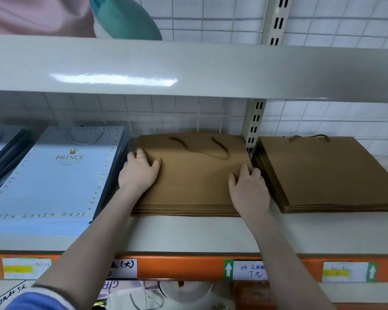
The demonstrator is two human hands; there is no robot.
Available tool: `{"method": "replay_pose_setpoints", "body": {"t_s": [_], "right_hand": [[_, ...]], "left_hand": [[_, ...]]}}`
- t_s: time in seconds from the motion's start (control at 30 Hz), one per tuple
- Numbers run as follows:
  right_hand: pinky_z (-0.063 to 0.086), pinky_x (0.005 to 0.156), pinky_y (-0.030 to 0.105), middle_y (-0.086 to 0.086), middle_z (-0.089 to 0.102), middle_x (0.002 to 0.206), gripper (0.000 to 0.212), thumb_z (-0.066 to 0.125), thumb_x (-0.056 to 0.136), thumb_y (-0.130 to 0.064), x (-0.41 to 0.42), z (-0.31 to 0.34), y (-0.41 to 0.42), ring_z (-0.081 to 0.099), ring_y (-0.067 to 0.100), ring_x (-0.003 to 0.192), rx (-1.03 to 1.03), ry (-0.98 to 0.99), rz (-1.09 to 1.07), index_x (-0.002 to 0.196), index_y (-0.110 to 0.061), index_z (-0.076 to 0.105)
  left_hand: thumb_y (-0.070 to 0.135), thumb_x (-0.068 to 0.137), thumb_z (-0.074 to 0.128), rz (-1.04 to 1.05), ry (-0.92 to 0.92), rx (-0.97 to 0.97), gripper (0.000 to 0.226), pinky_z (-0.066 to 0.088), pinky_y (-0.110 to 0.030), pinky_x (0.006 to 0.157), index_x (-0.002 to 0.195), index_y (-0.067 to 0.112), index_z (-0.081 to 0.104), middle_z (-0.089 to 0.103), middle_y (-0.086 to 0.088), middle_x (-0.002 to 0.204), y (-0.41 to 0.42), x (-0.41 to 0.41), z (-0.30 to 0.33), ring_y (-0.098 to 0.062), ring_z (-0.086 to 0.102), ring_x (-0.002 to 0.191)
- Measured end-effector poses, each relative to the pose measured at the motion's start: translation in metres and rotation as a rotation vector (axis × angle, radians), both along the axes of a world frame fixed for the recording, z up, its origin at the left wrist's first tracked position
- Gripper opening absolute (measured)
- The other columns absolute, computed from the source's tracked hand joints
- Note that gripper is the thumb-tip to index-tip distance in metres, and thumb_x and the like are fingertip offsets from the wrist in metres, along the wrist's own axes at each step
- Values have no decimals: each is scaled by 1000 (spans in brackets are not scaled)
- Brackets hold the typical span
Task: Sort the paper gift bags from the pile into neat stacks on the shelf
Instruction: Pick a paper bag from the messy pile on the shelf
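A stack of flat brown paper gift bags lies on the grey shelf in the middle, rope handles toward the back. My left hand rests flat on the stack's left side, fingers spread. My right hand lies flat on its right side near the edge. A second stack of brown bags sits to the right, past the slotted upright. A stack of light blue "PRINCE" bags lies to the left, close beside my left hand.
Another shelf board hangs close overhead. Darker blue bags lie at the far left. An orange rail with price labels edges the shelf front. More goods show on the shelf below.
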State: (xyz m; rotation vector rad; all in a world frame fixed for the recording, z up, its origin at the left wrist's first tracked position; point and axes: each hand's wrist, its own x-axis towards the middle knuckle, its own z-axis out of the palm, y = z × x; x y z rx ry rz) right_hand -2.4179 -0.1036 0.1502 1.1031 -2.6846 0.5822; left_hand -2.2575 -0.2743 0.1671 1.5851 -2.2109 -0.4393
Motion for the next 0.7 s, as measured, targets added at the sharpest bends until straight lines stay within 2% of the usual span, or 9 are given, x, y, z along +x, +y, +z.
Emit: {"method": "replay_pose_setpoints", "body": {"t_s": [0.07,0.2,0.3,0.47,0.57,0.63,0.7], "right_hand": [[43,79,28,15,49,121,49,34,99,-40,-1,3,0,54,25,105,19,-6,-7,136,-8,39],[38,99,37,16,45,132,54,36,98,-44,2,10,4,45,29,122,1,35,-14,138,-8,38],[34,106,41,17,45,135,53,42,97,-42,12,12,12,40,31,129,-51,61,23,137,-8,41],[29,111,43,18,43,140,54,46,95,-41,46,3,25,34,33,135,-64,75,151,138,-8,44],[36,105,48,22,53,129,52,60,87,-38,69,-13,26,45,37,126,-88,108,194,127,-4,56],[41,99,51,25,60,117,50,70,78,-34,83,-23,24,53,41,116,-129,112,200,115,-1,64],[42,98,52,26,60,114,48,73,76,-32,99,-27,22,54,42,114,-138,108,223,112,-1,65]], "left_hand": [[52,95,37,8,-9,-10,70,35,-44,101,149,10,19,19,-16,153,2,0,3,-35,30,135],[49,94,45,35,-79,-205,67,32,-42,104,143,6,28,30,-18,145,15,3,11,-34,30,134],[45,92,50,18,-69,-297,68,32,-41,106,143,7,28,31,-16,144,30,9,15,-31,26,135],[43,90,54,45,-44,-390,70,21,-40,114,145,7,29,27,-16,151,68,37,6,-32,19,141],[37,88,59,93,-65,-396,69,17,-42,114,143,3,34,28,-21,150,89,63,-5,-36,19,141],[31,85,65,118,-85,-412,66,22,-47,112,138,0,41,34,-25,146,97,83,-13,-41,25,138],[26,81,70,145,-104,-434,64,28,-53,108,132,-4,47,41,-30,139,101,106,-22,-46,32,133]]}}
